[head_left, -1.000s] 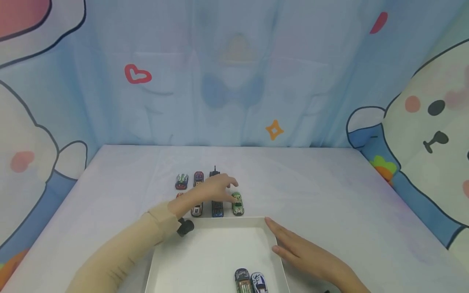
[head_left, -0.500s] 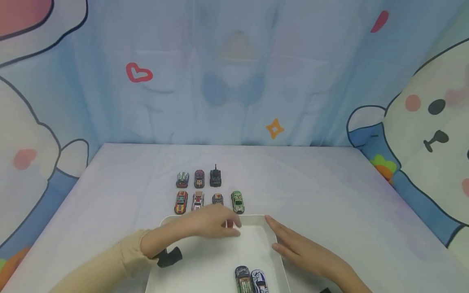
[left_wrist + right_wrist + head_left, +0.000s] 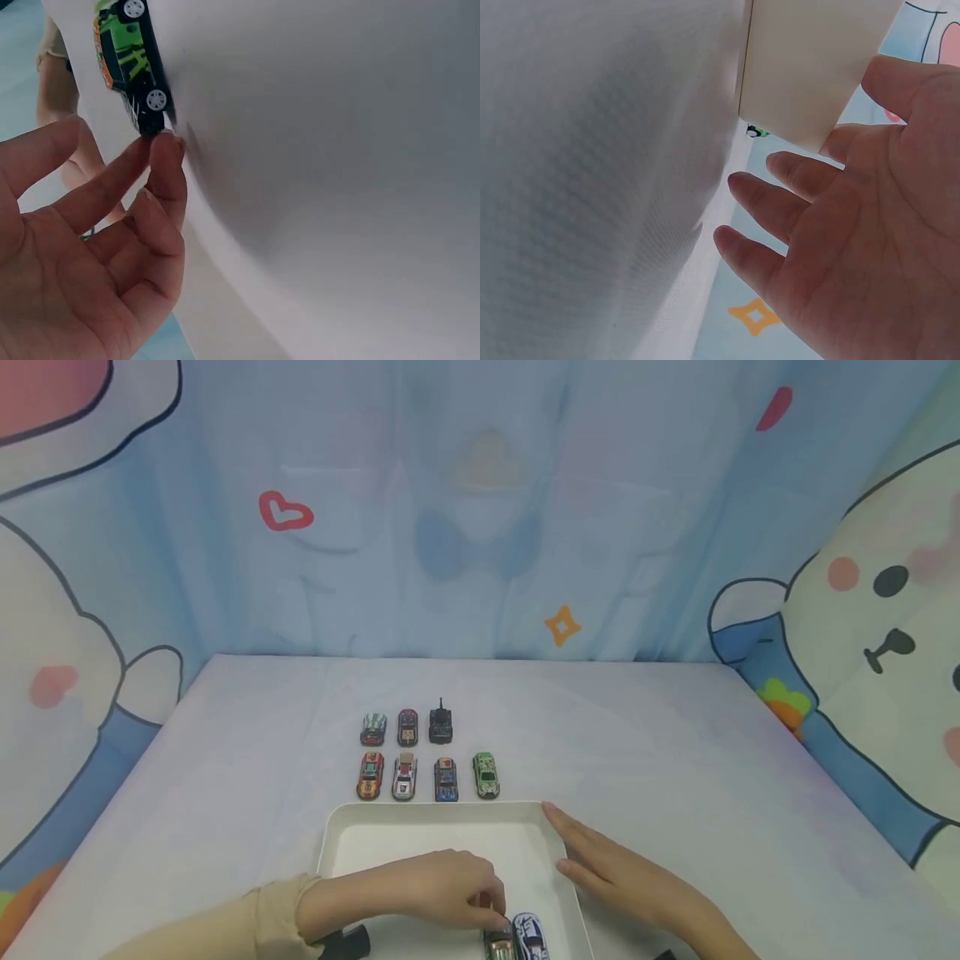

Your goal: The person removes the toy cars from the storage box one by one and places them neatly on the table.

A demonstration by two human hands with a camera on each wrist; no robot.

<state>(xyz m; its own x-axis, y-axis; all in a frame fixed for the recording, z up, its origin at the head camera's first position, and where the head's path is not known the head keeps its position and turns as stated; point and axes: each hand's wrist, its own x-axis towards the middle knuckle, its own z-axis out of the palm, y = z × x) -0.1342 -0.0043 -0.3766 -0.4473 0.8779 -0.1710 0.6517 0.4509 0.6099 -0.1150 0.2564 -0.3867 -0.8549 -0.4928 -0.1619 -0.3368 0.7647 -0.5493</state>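
In the head view my left hand point(image 3: 450, 889) reaches over a white tray point(image 3: 435, 814), its fingertips at the far end of a dark green toy car point(image 3: 500, 946). The left wrist view shows this green and black toy car point(image 3: 127, 56) on the tray floor; fingertips of my left hand point(image 3: 97, 247) touch its end, and the thumb appears apart from it. A white and blue toy car point(image 3: 531, 937) stands close beside it. My right hand point(image 3: 630, 881) lies along the tray's right side, fingers extended; the right wrist view shows a finger touching the tray wall point(image 3: 810, 67).
Beyond the tray, toy cars stand in two rows: a green car point(image 3: 486, 775), a blue car point(image 3: 446, 779), a white and red car point(image 3: 404, 776) and a red and yellow car point(image 3: 370, 776) in front. A dark tank-like toy point(image 3: 441, 725) is among those behind.
My left hand has drawn back from beside the green car on the table, over the tray, to the dark green car in it. My right hand stays at the tray's side.
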